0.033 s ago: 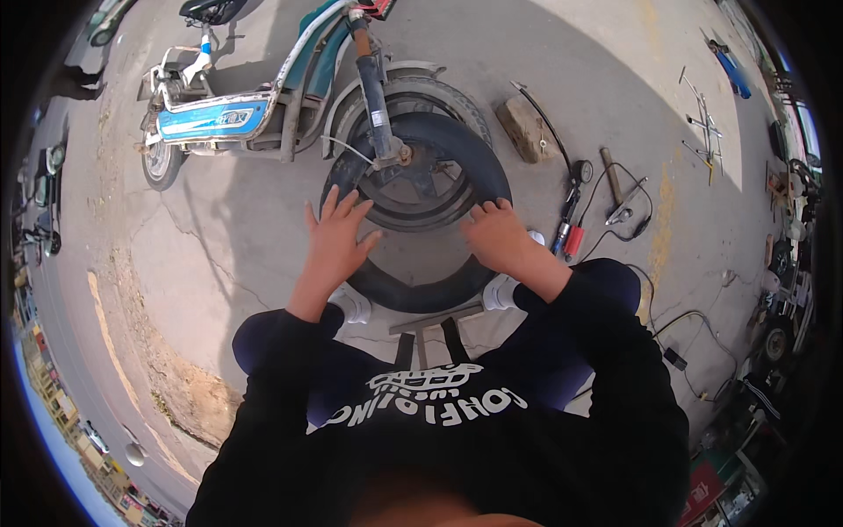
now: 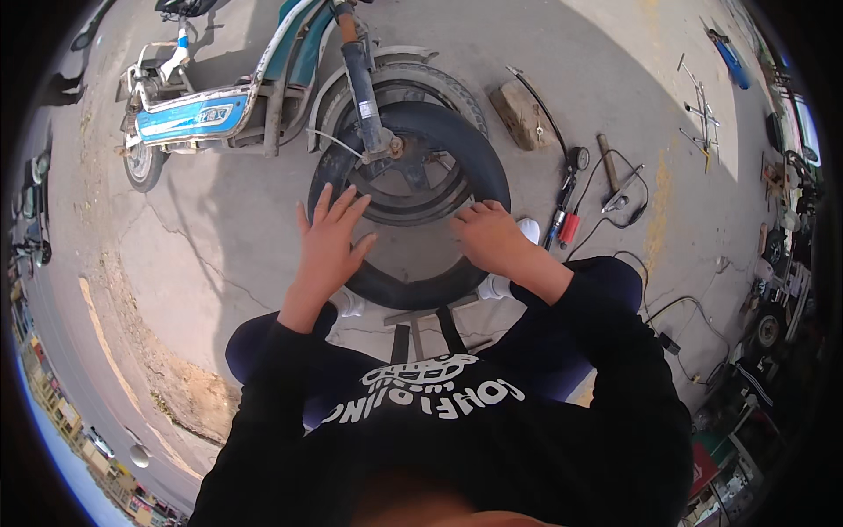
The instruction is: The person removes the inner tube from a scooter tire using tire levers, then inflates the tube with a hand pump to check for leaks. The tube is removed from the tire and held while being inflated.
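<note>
A smooth black inner tube hangs as a big ring in front of the scooter's front wheel, its upper part passing around the hub and fork. My left hand is open over the tube's left side, fingers spread and pointing up toward the wheel; whether the fingertips touch the rubber I cannot tell. Curled fingers of my right hand grip the tube on its right side. The electric scooter has blue side panels and stands beyond the tube.
Right of the wheel lies a stone block. Beside it are a pump with gauge, a hammer and a looping black cable. Metal stands lie farther right. A low frame sits between my feet.
The view has shifted a little, so the scooter and tools appear slightly higher, the scooter also farther left. Both hands keep nearly the same pose at the tube.
</note>
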`<state>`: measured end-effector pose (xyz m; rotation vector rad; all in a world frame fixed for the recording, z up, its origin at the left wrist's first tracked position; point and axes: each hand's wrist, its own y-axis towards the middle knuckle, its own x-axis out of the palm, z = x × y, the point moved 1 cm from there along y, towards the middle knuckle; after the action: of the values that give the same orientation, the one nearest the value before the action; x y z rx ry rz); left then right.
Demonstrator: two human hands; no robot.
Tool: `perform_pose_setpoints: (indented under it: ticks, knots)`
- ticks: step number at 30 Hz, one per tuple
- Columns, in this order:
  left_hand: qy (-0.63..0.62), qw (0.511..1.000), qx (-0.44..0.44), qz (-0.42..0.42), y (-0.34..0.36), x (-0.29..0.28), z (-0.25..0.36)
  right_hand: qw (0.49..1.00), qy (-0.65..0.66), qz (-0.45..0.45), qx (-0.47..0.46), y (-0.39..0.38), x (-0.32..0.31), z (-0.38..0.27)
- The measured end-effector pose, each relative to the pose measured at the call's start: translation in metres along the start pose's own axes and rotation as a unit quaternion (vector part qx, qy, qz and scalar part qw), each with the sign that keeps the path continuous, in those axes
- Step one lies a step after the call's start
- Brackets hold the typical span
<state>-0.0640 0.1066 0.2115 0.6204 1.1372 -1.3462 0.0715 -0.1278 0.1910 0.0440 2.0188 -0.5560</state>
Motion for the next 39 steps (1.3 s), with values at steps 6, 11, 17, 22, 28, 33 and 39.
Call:
perform_pose_setpoints:
  ticks: [6,11,17,22,28,33,39]
  knots:
    - [-0.043,0.997,-0.061,-0.034,0.038,-0.005,-0.033,0.983,0.171,0.031,0.065,0.035,-0.001,0.006]
    - [-0.095,0.993,-0.057,-0.033,0.075,-0.008,-0.040,0.958,0.275,-0.013,0.082,0.060,-0.022,-0.011]
    - [-0.211,0.974,-0.084,-0.015,0.089,-0.006,-0.026,0.946,0.301,-0.087,0.088,0.053,-0.016,-0.042]
    - [-0.271,0.957,-0.075,0.075,0.070,0.013,-0.007,0.855,0.443,-0.264,0.054,0.034,-0.009,-0.080]
    - [-0.217,0.969,-0.108,0.037,-0.002,0.045,0.017,0.410,0.857,-0.243,0.196,-0.002,0.035,-0.096]
    - [-0.200,0.955,-0.214,-0.038,-0.079,-0.033,0.010,0.262,0.908,-0.273,0.177,-0.049,0.006,-0.144]
    - [-0.174,0.818,-0.547,-0.033,-0.226,-0.184,-0.076,0.250,0.922,0.008,0.297,-0.092,-0.074,-0.158]
